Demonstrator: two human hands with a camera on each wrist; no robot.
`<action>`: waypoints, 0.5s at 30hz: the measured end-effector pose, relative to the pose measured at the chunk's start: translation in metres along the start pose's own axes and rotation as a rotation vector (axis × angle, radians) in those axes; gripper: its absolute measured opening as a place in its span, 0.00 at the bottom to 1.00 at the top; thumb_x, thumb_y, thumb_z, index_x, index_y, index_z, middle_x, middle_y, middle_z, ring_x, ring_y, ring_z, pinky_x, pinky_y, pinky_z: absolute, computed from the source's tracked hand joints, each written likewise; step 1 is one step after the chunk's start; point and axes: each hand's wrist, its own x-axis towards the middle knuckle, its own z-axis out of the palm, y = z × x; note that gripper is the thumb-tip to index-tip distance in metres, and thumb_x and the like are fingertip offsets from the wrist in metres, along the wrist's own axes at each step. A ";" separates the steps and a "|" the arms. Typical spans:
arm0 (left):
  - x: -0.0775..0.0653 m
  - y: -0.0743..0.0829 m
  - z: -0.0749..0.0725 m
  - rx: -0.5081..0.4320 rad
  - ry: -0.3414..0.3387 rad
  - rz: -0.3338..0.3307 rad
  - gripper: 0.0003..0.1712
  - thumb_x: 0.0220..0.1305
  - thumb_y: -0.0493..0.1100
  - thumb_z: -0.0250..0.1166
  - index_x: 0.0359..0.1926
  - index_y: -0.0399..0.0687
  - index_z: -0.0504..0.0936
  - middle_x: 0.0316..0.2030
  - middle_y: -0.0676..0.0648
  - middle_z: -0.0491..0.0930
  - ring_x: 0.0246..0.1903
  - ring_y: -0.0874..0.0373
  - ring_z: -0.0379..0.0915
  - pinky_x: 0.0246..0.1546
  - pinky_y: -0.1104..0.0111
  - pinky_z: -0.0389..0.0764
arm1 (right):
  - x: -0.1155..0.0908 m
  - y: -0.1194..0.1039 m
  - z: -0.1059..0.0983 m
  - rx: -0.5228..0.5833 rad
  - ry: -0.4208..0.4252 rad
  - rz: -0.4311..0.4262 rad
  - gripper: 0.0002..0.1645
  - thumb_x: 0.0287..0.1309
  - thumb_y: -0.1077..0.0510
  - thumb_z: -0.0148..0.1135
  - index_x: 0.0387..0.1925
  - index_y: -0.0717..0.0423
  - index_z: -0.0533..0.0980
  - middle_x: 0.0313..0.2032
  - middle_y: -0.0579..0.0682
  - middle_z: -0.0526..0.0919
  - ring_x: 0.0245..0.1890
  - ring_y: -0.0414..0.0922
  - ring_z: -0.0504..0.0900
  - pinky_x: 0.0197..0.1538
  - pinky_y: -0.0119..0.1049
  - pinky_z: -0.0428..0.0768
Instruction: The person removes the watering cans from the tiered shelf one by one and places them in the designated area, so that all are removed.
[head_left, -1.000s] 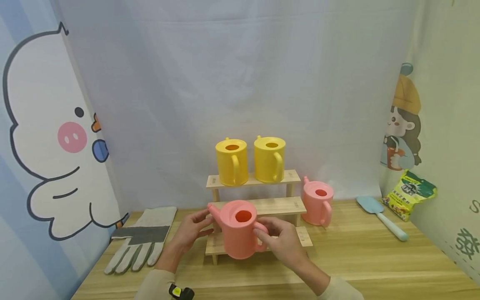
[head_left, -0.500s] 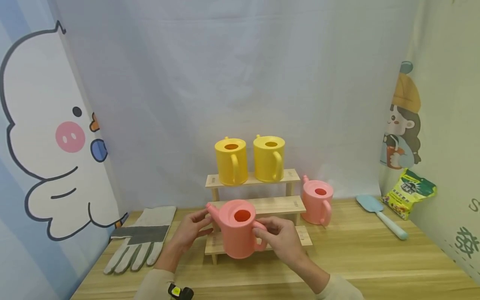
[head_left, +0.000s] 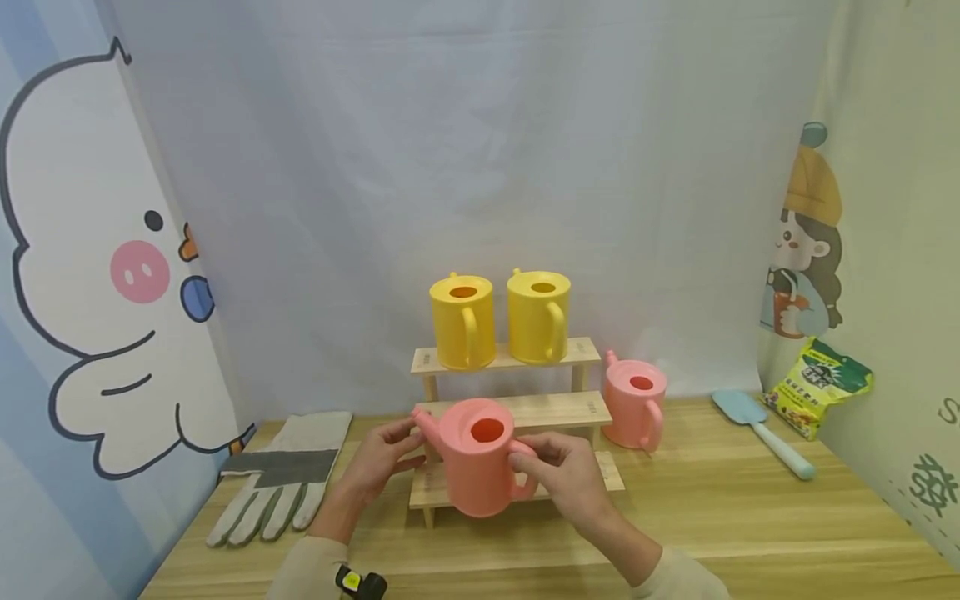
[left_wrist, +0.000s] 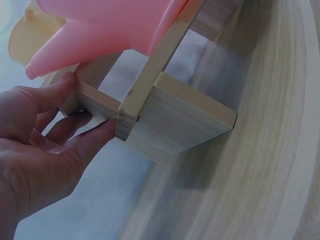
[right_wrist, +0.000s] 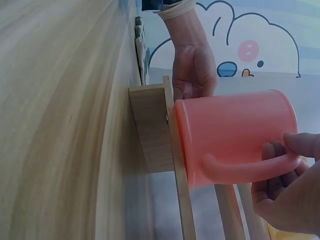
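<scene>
My right hand (head_left: 573, 483) pinches the handle of a pink watering can (head_left: 477, 475), thumb on top and fingers beneath. The can's base is right at the bottom step of a small three-step wooden stand (head_left: 558, 410), and its spout points left. At the stand's left end is my left hand (left_wrist: 45, 135), its thumb and fingers on either side of the wood, close below the spout. Two yellow watering cans, one on the left (head_left: 462, 325) and one on the right (head_left: 538, 318), stand on the top step. Behind the held can, much of the lower steps is hidden.
Another pink watering can (head_left: 634, 407) stands on the table (head_left: 720, 517) right of the stand. Farther right lie a light-blue trowel (head_left: 761, 433) and a green-and-yellow bag (head_left: 817, 387) leaning at the wall. A grey-and-white work glove (head_left: 292, 467) lies at the left.
The held watering can has turned very slightly, its handle edging right. Both hands keep their places and their hold.
</scene>
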 end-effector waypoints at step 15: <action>0.001 -0.001 -0.004 0.010 -0.048 -0.002 0.28 0.72 0.36 0.61 0.69 0.32 0.69 0.72 0.36 0.60 0.69 0.41 0.60 0.56 0.54 0.81 | 0.006 -0.025 -0.023 0.038 -0.027 -0.027 0.13 0.59 0.64 0.71 0.43 0.70 0.84 0.37 0.59 0.88 0.37 0.45 0.87 0.45 0.32 0.85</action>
